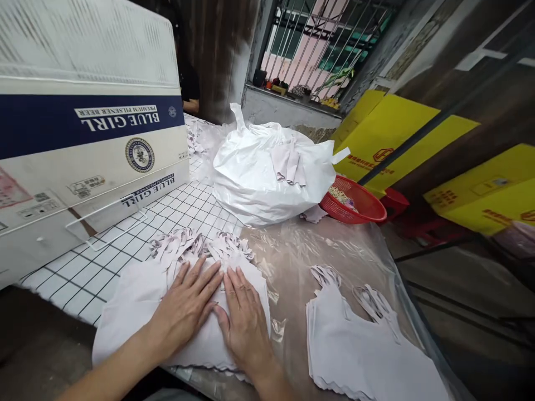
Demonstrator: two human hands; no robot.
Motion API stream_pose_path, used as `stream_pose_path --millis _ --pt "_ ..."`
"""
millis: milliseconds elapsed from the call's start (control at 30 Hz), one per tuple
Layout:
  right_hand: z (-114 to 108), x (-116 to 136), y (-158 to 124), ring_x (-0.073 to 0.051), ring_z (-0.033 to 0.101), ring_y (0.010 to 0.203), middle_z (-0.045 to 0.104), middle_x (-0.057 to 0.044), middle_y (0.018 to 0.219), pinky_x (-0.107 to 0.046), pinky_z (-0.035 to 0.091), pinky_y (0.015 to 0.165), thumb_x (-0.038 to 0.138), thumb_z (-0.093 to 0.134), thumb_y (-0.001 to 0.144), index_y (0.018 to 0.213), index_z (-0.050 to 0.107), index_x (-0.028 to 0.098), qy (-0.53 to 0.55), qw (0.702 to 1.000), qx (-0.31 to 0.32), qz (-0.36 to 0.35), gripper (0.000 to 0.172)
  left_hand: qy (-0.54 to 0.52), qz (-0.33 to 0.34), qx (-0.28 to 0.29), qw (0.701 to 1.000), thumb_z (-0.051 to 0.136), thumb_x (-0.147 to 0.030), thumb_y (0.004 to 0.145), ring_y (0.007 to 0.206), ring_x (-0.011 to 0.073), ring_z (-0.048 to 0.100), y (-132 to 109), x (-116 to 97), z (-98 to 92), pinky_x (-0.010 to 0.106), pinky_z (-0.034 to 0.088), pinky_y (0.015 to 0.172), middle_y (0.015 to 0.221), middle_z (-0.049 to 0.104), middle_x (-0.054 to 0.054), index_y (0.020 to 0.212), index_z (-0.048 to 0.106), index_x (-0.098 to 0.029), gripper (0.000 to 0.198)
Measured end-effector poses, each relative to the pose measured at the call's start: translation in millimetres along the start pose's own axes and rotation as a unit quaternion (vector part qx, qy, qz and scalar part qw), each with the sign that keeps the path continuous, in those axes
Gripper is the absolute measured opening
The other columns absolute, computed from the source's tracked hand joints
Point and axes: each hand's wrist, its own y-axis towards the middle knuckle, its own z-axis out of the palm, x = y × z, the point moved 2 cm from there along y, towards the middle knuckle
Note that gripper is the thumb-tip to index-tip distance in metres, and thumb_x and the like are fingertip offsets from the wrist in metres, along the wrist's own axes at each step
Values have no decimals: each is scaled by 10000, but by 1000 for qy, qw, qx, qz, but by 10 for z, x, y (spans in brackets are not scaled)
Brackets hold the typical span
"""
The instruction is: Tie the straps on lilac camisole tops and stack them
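Note:
Both palms press flat on a stack of pale lilac strappy tops [134, 301] lying near the table's front edge. My left hand [188, 301] covers the middle of the stack, fingers outstretched toward the bunched straps. Beside it, thumbs almost meeting, my right hand [244, 312] rests on the stack's right part with its fingers extended. The thin straps [179, 245] lie curled in two heaps beyond my fingertips. A second stack of the same tops [359, 345] lies to the right, apart from my hands, its straps pointing away from me.
A tall beer carton [96, 139] stands at the left on checked cloth [79, 284]. Behind the stacks sits a stuffed white plastic bag [251, 172] with a folded top on it. A red basket [368, 206] holds thin bands. Yellow boxes [388, 133] are at the right; another person's arm [191, 106] shows behind.

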Motion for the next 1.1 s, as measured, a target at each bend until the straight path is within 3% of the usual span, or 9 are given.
stream_pose_path --millis 167,500,633,733,767,833,900,1000,1100 --pt "111 -9 6 -278 454 1406 474 -118 1518 -447 464 1092 313 447 990 1589 188 116 4 1000 18 -3 682 5 4 7 1000 430 -254 955 1403 282 437 7 9 88 481 206 1209 1502 518 57 1446 508 -205 500" --pt "195 -73 43 -267 535 1340 550 -90 1455 -404 484 1055 401 456 984 1598 163 155 52 998 -9 16 724 16 9 41 999 468 -248 911 1417 264 423 59 38 89 453 280 1182 1518 498 17 1436 520 -252 528" --pt "184 -107 49 -293 546 1326 551 -100 1456 -450 491 1044 347 463 975 1610 120 192 82 997 4 10 737 -27 -13 73 997 459 -190 912 1437 261 400 106 13 25 450 307 1180 1508 510 71 1462 482 -210 551" --pt "96 -178 -36 -322 531 1332 534 -99 1472 -505 509 1011 305 458 971 1607 164 261 85 996 -13 15 702 -101 -8 79 992 455 -146 905 1434 267 402 -72 83 -154 483 335 1167 1444 568 102 1418 512 -228 523" --pt "59 -220 -101 -333 526 1332 535 -109 1466 -522 509 1002 301 464 969 1597 210 281 80 996 -29 31 678 -117 -34 51 991 468 -137 901 1409 272 433 -202 129 -246 490 364 1147 1386 608 108 1375 540 -244 491" --pt "-9 -324 -295 -358 551 1284 568 -153 1397 -549 512 973 341 505 958 1540 361 280 61 991 -73 93 602 -107 -156 -39 981 538 -155 890 1297 283 530 -558 221 -441 483 446 1068 1228 667 117 1252 593 -253 379" --pt "-52 -406 -554 -360 638 1110 647 -184 1212 -537 539 894 437 552 933 1393 541 233 56 977 -111 174 503 -92 -327 -120 933 641 -236 861 1138 282 603 -985 265 -577 448 521 951 1095 667 115 1125 611 -233 265" --pt "-43 -412 -914 -286 678 760 697 -119 874 -431 559 702 591 587 872 1103 666 204 104 939 -126 304 457 -209 -533 -135 809 735 -449 778 879 239 649 -1505 214 -541 378 573 765 956 663 80 1023 606 -213 364" --pt "-28 -310 -1058 -239 650 653 677 -59 731 -355 525 624 670 610 806 950 670 218 156 895 -119 400 479 -395 -621 -122 666 776 -605 656 704 191 633 -1690 116 -381 306 558 653 782 667 36 865 628 -195 484"
